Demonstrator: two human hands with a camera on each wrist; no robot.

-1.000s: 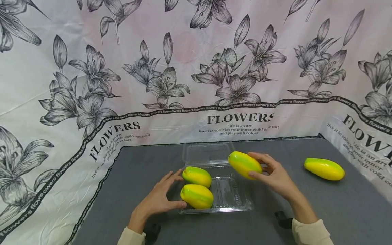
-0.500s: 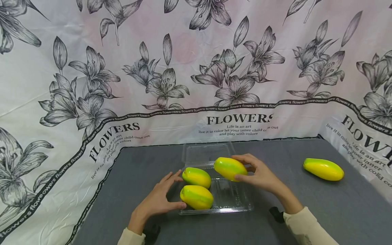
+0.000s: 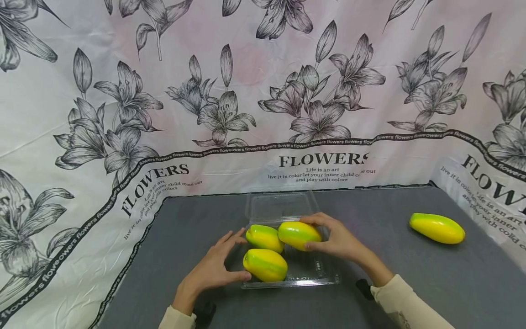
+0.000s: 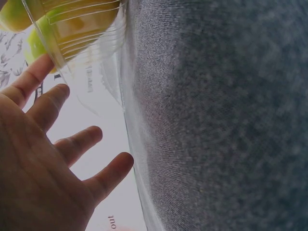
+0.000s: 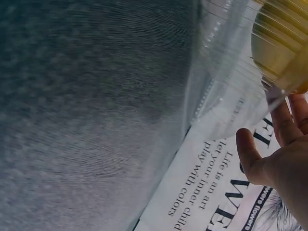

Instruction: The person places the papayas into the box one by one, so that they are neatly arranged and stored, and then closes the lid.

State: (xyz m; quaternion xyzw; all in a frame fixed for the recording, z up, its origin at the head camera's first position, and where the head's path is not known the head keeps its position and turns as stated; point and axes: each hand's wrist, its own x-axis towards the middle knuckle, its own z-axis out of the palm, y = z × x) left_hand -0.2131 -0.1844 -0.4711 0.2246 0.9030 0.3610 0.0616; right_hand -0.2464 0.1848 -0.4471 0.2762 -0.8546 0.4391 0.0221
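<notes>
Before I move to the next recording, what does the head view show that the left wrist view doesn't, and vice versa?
Only in the head view: the right hand gripping a yellow-green fruit, the lone fruit at the right, and the cream sleeves.

Only in the left wrist view: the palm side of the left hand and the ribbed outer wall of the clear container close up.

In both: left hand, container, fruits, grey table and printed cloth.

Passage: between right hand [image 3: 339,240] and lone fruit [image 3: 437,228]. Obstructed: left side of box [image 3: 306,269], by left hand [image 3: 211,267] and two fruits [image 3: 265,265].
</notes>
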